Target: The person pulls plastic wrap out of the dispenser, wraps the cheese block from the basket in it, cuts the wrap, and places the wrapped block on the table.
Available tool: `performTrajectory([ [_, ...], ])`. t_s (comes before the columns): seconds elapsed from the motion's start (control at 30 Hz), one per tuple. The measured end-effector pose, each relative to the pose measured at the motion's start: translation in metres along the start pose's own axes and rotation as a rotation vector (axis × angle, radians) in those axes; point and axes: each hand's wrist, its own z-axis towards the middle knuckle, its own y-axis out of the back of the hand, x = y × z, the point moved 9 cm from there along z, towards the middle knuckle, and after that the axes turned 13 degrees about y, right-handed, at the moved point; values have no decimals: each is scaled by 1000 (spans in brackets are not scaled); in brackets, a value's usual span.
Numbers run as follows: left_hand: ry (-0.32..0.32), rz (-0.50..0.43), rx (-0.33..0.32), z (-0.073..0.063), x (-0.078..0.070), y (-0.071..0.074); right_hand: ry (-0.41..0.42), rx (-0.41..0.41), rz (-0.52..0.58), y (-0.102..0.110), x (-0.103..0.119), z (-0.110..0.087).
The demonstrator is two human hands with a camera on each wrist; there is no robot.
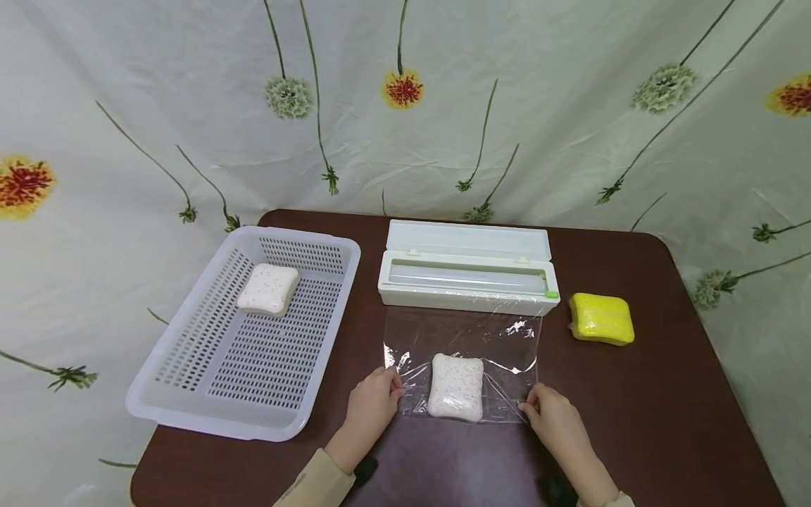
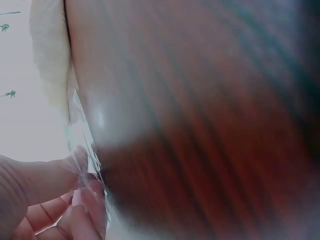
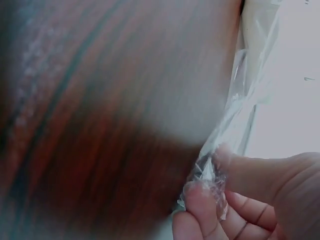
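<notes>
A sheet of clear plastic wrap [image 1: 465,338] stretches from the front of a white wrap dispenser [image 1: 469,299] toward me. On the sheet, near its front edge, lies a white speckled block like a sponge or soap bar [image 1: 456,387]. My left hand [image 1: 374,401] pinches the sheet's left front corner between thumb and fingers. At the right front corner, my right hand [image 1: 554,419] pinches the film likewise. Both wrist views show bunched film between thumb and fingertips. The dispenser's lid [image 1: 469,239] stands open, with the roll [image 1: 465,277] visible inside.
At the left, a white perforated basket [image 1: 336,338] holds another white speckled block [image 1: 269,289]. A yellow block [image 1: 602,319], apparently wrapped in film, lies right of the dispenser. The dark brown table [image 1: 671,422] has rounded corners and meets a flowered cloth [image 1: 570,141] behind.
</notes>
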Motion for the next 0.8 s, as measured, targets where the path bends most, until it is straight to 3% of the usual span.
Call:
performTrajectory([
  [0.2, 19, 26, 29, 2, 0, -4, -28, 22, -13, 0, -5, 2],
  [0.57, 57, 38, 85, 4, 0, -6, -184, 101, 68, -3, -24, 0],
  [0.8, -17, 35, 55, 0, -4, 0, -234, 124, 182, -1, -32, 1],
])
